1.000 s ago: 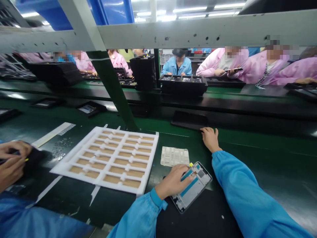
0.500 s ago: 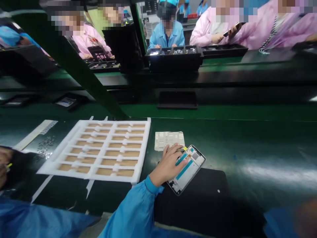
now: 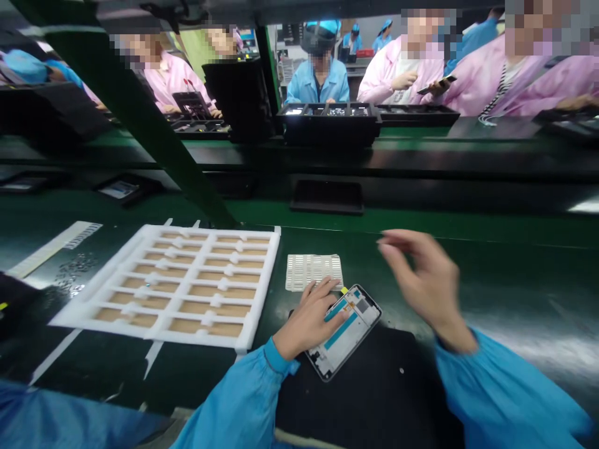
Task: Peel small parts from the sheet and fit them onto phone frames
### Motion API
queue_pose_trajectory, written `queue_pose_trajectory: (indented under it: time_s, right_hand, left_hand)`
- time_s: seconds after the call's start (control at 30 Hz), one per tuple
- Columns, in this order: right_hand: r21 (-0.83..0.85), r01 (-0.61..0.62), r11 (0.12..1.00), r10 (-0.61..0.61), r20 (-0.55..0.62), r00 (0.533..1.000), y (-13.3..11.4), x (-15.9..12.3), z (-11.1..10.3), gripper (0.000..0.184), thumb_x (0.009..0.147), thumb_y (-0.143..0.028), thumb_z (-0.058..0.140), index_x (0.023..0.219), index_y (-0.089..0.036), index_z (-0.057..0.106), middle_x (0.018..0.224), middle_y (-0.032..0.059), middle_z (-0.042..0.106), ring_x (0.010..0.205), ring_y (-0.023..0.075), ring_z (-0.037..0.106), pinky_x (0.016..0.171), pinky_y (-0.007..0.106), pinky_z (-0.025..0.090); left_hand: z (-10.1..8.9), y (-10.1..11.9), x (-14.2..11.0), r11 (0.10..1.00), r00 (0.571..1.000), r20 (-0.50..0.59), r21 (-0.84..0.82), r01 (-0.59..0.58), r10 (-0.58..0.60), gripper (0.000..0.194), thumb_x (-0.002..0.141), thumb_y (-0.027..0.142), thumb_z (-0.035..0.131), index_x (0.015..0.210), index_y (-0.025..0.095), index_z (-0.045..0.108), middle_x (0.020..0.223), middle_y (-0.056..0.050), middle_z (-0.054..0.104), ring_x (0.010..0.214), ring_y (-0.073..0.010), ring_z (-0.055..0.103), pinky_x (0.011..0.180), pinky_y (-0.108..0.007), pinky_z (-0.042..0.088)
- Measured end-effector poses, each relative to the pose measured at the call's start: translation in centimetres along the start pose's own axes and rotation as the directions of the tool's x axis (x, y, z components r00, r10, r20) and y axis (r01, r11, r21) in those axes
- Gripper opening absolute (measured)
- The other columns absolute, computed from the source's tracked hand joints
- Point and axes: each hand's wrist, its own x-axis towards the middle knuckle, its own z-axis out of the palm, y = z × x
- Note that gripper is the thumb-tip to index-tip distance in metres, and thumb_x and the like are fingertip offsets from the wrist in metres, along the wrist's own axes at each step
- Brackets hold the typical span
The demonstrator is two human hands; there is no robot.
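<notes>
A phone frame (image 3: 346,330) with its inner side up, showing blue strips and a silver plate, lies tilted on a black mat (image 3: 365,399). My left hand (image 3: 311,318) holds it by the left edge, thumb across its top face and fingers beyond the side. Just behind those fingers lies a pale slotted sheet (image 3: 313,272), and a small yellow tab shows at the frame's upper edge. My right hand (image 3: 425,280), somewhat blurred, is raised to the right of the phone frame, thumb and fingers apart with nothing seen between them.
A white foam tray (image 3: 253,312) with cardboard-lined slots lies to the left. Small loose parts (image 3: 75,271) and a pale strip (image 3: 56,249) lie beyond it. A black tray (image 3: 326,197) sits at the back. A green post (image 3: 140,125) slants across the left. Co-workers sit opposite.
My right hand let go of the black tray at the back, dropped to the lower right, then came up beside the phone frame. My left hand stayed on the frame. The view tilted down.
</notes>
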Motion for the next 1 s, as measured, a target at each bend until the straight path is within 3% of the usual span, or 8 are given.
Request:
queue_pose_trajectory:
  time_s: [0.13,0.23,0.43,0.6,0.77,0.83,0.9,1.0]
  right_hand:
    - [0.013,-0.054,0.998,0.047,0.307,0.951,2.6,2.5,6.0,0.013,0.094,-0.023,0.057,0.085,-0.019,0.066,0.082,0.0017,0.061,0.075,0.0154,0.058,0.07,0.028,0.048]
    - [-0.01,-0.073,0.997,0.071,0.4,0.914,4.1,3.0,8.6,0.009,0.085,-0.013,0.064,0.079,-0.019,0.065,0.076,0.0003,0.056,0.073,0.0158,0.054,0.069,0.028,0.043]
    - [-0.005,-0.168,0.986,0.155,0.418,0.895,4.9,2.9,9.2,0.012,0.084,-0.013,0.06,0.074,-0.019,0.062,0.074,0.0013,0.055,0.076,0.0175,0.053,0.075,0.031,0.041]
    - [0.086,-0.327,0.941,0.289,0.3,0.909,5.4,3.4,9.6,0.02,0.088,-0.03,0.054,0.072,-0.018,0.058,0.073,0.003,0.061,0.069,0.0173,0.058,0.071,0.032,0.046]
    - [0.253,-0.382,0.889,0.349,0.166,0.922,2.9,2.8,6.3,0.036,0.086,-0.053,0.056,0.083,-0.017,0.06,0.075,0.0054,0.066,0.065,0.0176,0.064,0.064,0.032,0.053]
    - [0.305,-0.374,0.876,0.345,0.146,0.927,0.9,1.6,3.6,0.036,0.081,-0.052,0.065,0.086,-0.017,0.064,0.078,0.0063,0.069,0.068,0.0184,0.066,0.066,0.032,0.056]
    - [0.332,-0.366,0.869,0.339,0.137,0.931,-1.2,-0.2,0.5,0.03,0.079,-0.046,0.071,0.087,-0.018,0.069,0.083,0.0061,0.072,0.073,0.0191,0.069,0.069,0.031,0.057]
    - [0.3,-0.364,0.882,0.329,0.162,0.93,-3.7,-3.4,-3.0,0.018,0.084,-0.039,0.071,0.092,-0.023,0.075,0.089,0.0028,0.075,0.082,0.0185,0.071,0.075,0.027,0.058]
  left_hand:
    - [0.0,-0.1,0.0,1.0,1.0,0.009,0.007,0.009,-0.009,0.035,0.098,0.049,0.047,0.094,0.019,0.064,0.156,-0.008,0.036,0.148,-0.03,0.026,0.121,-0.056,0.018]
    - [-0.1,0.0,0.1,1.0,1.0,0.024,0.003,0.011,-0.011,0.033,0.097,0.047,0.049,0.094,0.019,0.065,0.156,-0.009,0.036,0.148,-0.0306,0.028,0.121,-0.056,0.019]
    - [-0.5,0.3,0.0,1.0,0.999,0.049,-0.008,0.016,-0.015,0.033,0.098,0.048,0.048,0.097,0.019,0.064,0.157,-0.008,0.036,0.148,-0.0285,0.026,0.123,-0.054,0.017]
    - [-0.3,0.2,0.0,1.0,0.999,0.048,-0.007,0.001,-0.001,0.035,0.099,0.049,0.045,0.097,0.019,0.063,0.156,-0.009,0.038,0.149,-0.027,0.025,0.123,-0.052,0.017]
    - [-0.6,0.5,-0.1,0.999,0.999,0.009,0.021,-0.033,0.033,0.035,0.097,0.05,0.049,0.095,0.018,0.064,0.161,-0.009,0.023,0.149,-0.0326,0.023,0.121,-0.057,0.017]
    - [-1.2,1.1,-0.4,0.998,0.998,-0.016,-0.019,-0.065,0.064,0.034,0.096,0.049,0.052,0.099,0.018,0.066,0.158,-0.01,0.033,0.143,-0.0324,0.037,0.116,-0.05,0.032]
    - [-2.1,2.1,-1.0,0.995,0.997,0.008,-0.071,-0.075,0.076,0.033,0.098,0.048,0.049,0.102,0.02,0.067,0.133,-0.008,0.063,0.118,-0.0262,0.063,0.094,-0.034,0.05]
    - [-3.1,3.9,-1.9,0.998,0.996,0.068,0.003,-0.061,0.061,0.025,0.099,0.039,0.05,0.099,0.024,0.069,0.084,0.002,0.074,0.075,-0.0182,0.07,0.06,-0.024,0.043]
